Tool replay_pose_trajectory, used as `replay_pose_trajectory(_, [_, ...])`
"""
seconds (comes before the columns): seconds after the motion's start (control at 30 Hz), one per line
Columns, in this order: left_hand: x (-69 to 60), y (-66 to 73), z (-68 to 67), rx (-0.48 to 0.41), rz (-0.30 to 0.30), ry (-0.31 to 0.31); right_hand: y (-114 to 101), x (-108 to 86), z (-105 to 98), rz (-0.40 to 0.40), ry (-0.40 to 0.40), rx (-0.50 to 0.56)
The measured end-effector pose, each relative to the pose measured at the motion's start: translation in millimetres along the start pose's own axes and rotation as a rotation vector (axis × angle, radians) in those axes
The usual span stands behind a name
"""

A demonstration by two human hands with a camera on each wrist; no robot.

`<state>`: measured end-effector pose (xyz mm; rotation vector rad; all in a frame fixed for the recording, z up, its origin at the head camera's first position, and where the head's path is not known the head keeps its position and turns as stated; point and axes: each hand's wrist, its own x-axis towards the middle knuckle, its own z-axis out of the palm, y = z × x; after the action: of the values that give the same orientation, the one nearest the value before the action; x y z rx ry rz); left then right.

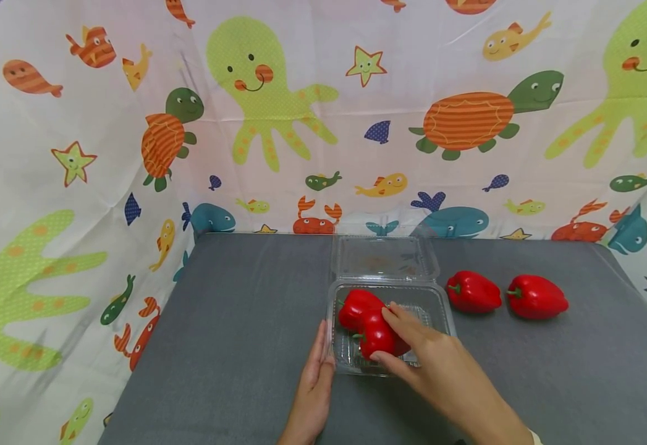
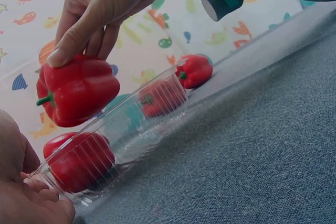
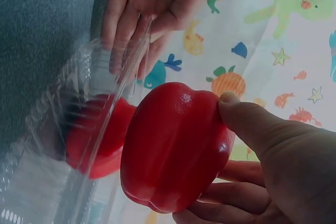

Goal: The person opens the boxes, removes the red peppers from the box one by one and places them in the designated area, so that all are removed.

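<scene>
Soft light, glare spots on a pepper (image 3: 174, 148), hazy wrist views

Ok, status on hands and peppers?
Right hand grips a pepper above clear container; left hand touches its side. One pepper inside, two outside. No obstruction visible.

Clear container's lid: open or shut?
Open. In the head view, the lid lies back beyond the far edge of the base, and a red pepper sits in the base with nothing closed over it.
</scene>
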<state>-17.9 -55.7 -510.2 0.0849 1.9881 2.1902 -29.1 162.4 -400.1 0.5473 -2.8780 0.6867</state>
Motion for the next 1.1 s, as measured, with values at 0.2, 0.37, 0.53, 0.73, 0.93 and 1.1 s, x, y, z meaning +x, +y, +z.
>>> replay_pose_trajectory(0.2, [-0.1, -1.2, -0.2, -0.017, 0.004, -0.011, 4, -3.8, -5, -0.007, 0.037, -0.021])
replay_pose_trajectory(0.37, [-0.6, -4.0, 0.1, -0.038, 0.041, -0.014, 7, -5.6, -9, -0.010, 0.061, -0.043])
replay_pose_trajectory(0.53, [-0.5, -5.1, 0.4, -0.053, 0.051, -0.012, 10, -5.5, -14, 0.012, 0.065, -0.065])
replay_pose_trajectory(0.73, [-0.2, -5.3, 0.7, -0.079, 0.081, -0.019, 16, -7.5, -19, 0.022, 0.101, -0.084])
replay_pose_trajectory(0.93, [0.0, -4.4, 1.2, -0.060, 0.063, -0.006, 22, -10.2, -24, 0.056, 0.118, -0.086])
replay_pose_trajectory(1.1, [-0.7, -4.2, 1.3, -0.039, 0.048, 0.006, 26, -12.0, -30, 0.086, 0.112, -0.085])
